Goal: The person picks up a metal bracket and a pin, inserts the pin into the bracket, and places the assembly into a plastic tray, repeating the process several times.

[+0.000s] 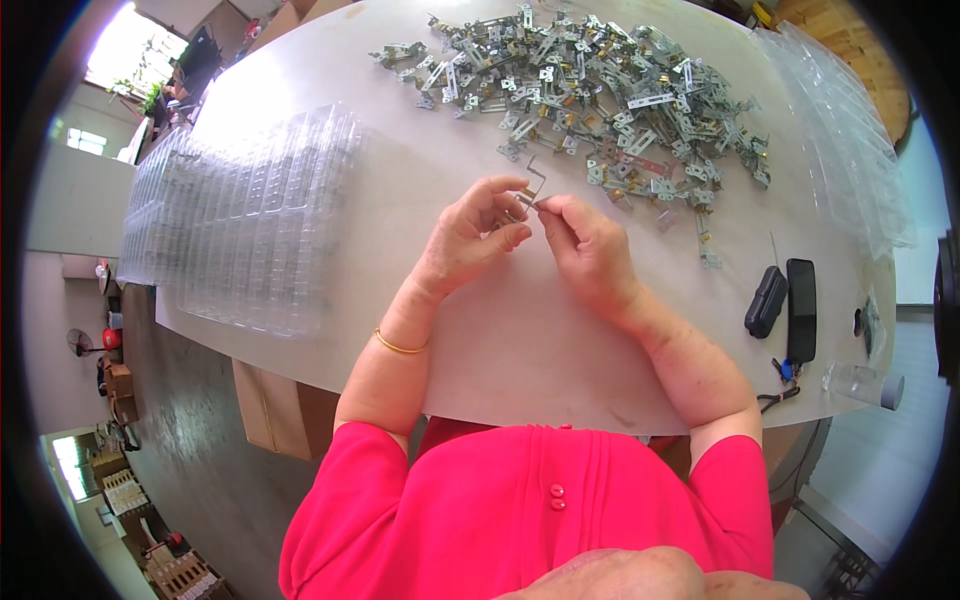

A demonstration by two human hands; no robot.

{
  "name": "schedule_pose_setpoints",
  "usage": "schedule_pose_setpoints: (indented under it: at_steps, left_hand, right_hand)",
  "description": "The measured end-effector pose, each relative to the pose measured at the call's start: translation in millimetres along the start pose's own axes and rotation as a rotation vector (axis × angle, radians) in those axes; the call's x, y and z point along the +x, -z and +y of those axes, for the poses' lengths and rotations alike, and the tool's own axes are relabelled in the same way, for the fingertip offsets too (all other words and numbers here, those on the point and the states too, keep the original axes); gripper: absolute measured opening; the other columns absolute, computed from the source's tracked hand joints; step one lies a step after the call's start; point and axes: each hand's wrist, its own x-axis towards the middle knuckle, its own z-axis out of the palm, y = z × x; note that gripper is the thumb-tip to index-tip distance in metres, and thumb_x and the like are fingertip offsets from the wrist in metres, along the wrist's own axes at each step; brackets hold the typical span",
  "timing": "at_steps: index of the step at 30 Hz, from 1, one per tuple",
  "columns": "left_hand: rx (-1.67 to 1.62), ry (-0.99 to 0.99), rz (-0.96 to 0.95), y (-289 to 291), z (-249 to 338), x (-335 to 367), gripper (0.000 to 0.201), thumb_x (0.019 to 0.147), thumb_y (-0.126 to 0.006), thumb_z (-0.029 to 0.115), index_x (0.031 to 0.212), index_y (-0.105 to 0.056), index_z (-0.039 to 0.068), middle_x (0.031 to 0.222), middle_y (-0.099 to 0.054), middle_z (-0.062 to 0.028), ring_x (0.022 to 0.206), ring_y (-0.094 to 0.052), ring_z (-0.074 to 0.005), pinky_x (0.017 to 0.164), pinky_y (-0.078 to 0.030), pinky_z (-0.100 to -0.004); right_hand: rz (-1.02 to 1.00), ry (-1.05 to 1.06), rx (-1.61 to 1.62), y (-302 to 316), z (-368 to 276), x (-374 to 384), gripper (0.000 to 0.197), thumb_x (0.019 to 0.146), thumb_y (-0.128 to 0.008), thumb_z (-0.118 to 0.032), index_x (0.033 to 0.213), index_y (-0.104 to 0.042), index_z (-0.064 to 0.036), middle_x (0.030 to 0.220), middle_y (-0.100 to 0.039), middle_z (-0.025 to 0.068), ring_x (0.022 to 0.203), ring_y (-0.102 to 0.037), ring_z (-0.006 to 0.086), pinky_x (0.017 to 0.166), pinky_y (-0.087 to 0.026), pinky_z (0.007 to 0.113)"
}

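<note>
Near the middle of the table, my left hand (470,235) pinches a small bent metal bracket (537,178) with a brass-coloured part on it. Thumb and fingers of my right hand (590,245) are closed at the bracket's near side; whether they hold a separate small piece is hidden. Beyond both hands spreads a large heap of similar metal brackets (650,100), silver with some brass-coloured bits, a few lying loose at its near edge.
Stacked clear plastic trays (270,220) stand on the left of the table (520,370). More clear trays (840,140) lie at the far right. Along the right side are a black case (766,302), a phone (801,310), keys (786,371) and a clear bottle (860,384).
</note>
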Motion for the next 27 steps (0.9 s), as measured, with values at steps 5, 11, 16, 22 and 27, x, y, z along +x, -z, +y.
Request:
schedule_pose_setpoints:
  at_steps: [5, 11, 16, 22, 27]
  left_hand:
    - [0.099, -0.004, 0.04, 0, -1, -2, 0.049, 0.089, -0.066, -0.007, 0.135, -0.053, 0.004, 0.102, -0.062, -0.003, 0.083, -0.061, -0.0072, 0.072, -0.053, -0.0224]
    - [-0.101, 0.063, 0.083, 6, 4, 0, 0.045, 0.091, -0.066, -0.001, 0.134, -0.053, -0.001, 0.099, -0.065, -0.0071, 0.077, -0.063, -0.0108, 0.069, -0.054, -0.0258]
    - [-0.288, 0.149, -0.059, 17, 8, -1, 0.043, 0.091, -0.066, 0.007, 0.132, -0.054, -0.002, 0.095, -0.067, -0.0104, 0.073, -0.065, -0.0154, 0.066, -0.054, -0.0286]
    - [-0.286, 0.265, -0.224, 14, 16, 0, 0.044, 0.093, -0.063, 0.011, 0.133, -0.053, -0.003, 0.093, -0.067, -0.0111, 0.071, -0.066, -0.0171, 0.066, -0.055, -0.0304]
    - [-0.274, 0.198, -0.063, 10, 5, -2, 0.037, 0.089, -0.068, 0.005, 0.124, -0.055, 0.0, 0.094, -0.066, -0.0104, 0.078, -0.066, -0.0151, 0.071, -0.054, -0.0284]
  right_hand:
    - [-0.079, 0.171, -0.054, -1, 4, 0, 0.01, 0.089, -0.065, -0.003, 0.099, -0.064, -0.004, 0.088, -0.067, 0.0164, 0.079, -0.065, 0.0369, 0.066, -0.052, 0.042]
    - [-0.038, -0.051, -0.011, 1, 0, -1, 0.007, 0.094, -0.064, -0.005, 0.1, -0.063, -0.0049, 0.088, -0.067, 0.0142, 0.077, -0.067, 0.0272, 0.065, -0.051, 0.034]
    - [0.133, -0.017, 0.288, -3, 13, 8, 0.006, 0.098, -0.061, -0.006, 0.104, -0.063, -0.0058, 0.091, -0.064, 0.0053, 0.08, -0.062, 0.0134, 0.068, -0.05, 0.028]
    - [0.045, -0.078, 0.489, -2, 15, 6, 0.01, 0.1, -0.06, -0.008, 0.109, -0.063, -0.0051, 0.094, -0.064, -0.0001, 0.083, -0.06, 0.009, 0.073, -0.051, 0.024]
    - [0.069, -0.115, 0.519, -5, 10, 8, 0.012, 0.1, -0.06, -0.009, 0.11, -0.064, -0.0038, 0.095, -0.066, 0.0015, 0.081, -0.063, 0.0091, 0.072, -0.052, 0.023]
